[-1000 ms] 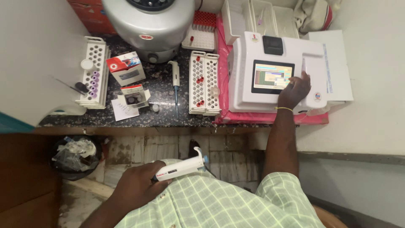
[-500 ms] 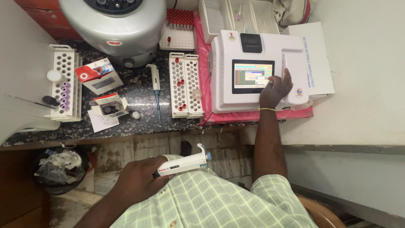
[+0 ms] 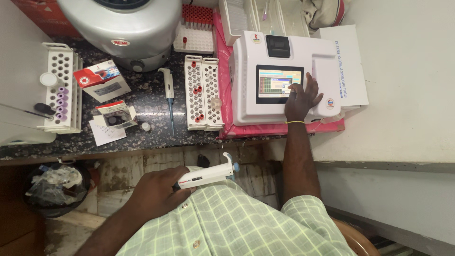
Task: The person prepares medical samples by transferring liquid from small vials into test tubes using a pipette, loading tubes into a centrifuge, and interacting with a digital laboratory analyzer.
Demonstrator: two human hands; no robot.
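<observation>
Pipette [image 3: 207, 174] sits light and rigid in your left hand [image 3: 156, 193], grip wrapped shut round its mid-body (plunger beyond the thumb); your right hand [image 3: 300, 98], fingers spread, holds nothing, touching the analyser screen [image 3: 278, 83].

The dark speckled table [image 3: 151, 102] carries tube racks [image 3: 204, 92], a pipette [image 3: 168, 97], small boxes [image 3: 102, 80], a centrifuge [image 3: 118, 28] at its far edge, and a pink mat [image 3: 246, 129] at its right end.

Even, bright indoor light fell softly; the glowing rectangular touchscreen [image 3: 279, 84] shone brightest; edges at nine o'clock looked slightly stretched.
</observation>
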